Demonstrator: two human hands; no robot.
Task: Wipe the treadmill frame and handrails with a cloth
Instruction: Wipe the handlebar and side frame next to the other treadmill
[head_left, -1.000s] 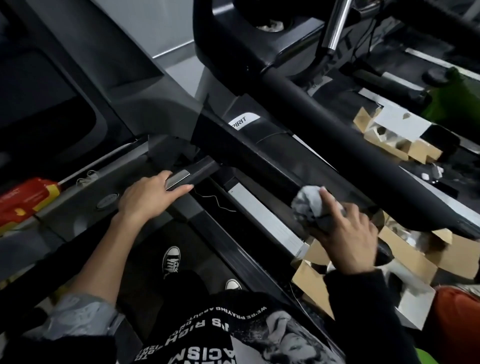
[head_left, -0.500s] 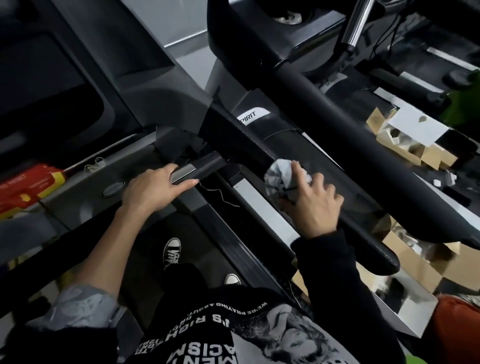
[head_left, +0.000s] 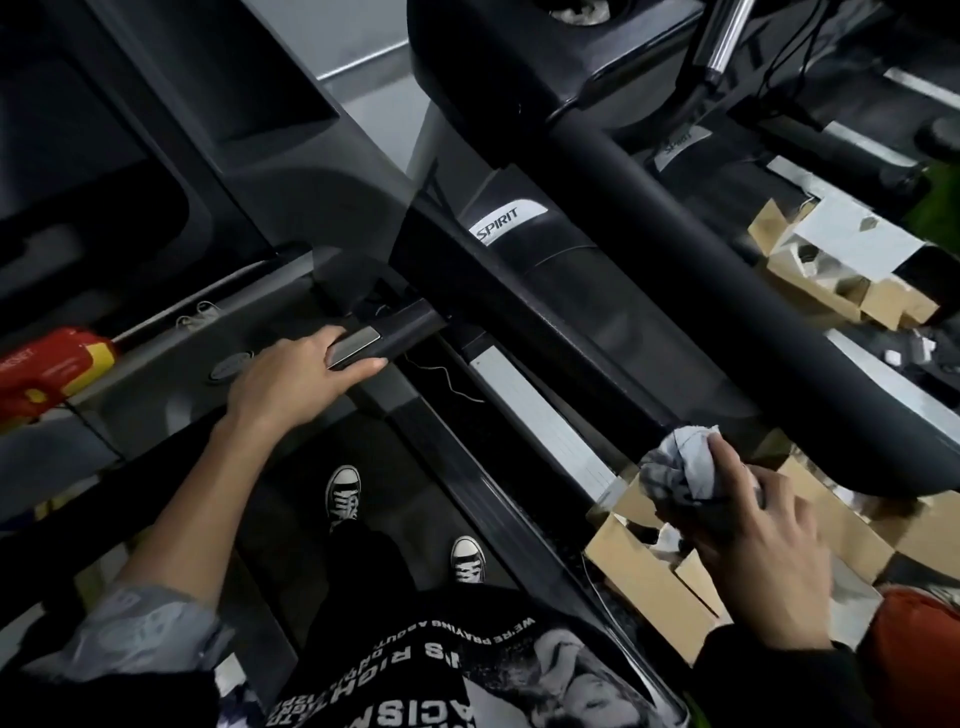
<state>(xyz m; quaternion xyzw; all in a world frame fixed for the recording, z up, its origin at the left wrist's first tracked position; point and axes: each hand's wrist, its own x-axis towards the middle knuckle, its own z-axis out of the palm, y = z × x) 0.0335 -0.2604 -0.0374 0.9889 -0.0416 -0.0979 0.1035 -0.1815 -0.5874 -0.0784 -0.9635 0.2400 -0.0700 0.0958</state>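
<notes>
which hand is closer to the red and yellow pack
Left. The left hand grips a bar right of the pack; the right hand, holding the cloth, is much farther right.

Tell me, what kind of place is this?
Probably a gym or fitness-equipment storeroom: a treadmill with a SPIRIT badge and long black handrail, a second such machine beside it, and opened cardboard boxes.

The person wore a black shirt (head_left: 395, 670) with white lettering, a grey left sleeve (head_left: 145, 631), a black right sleeve (head_left: 779, 686) and black-and-white sneakers (head_left: 343, 491).
</notes>
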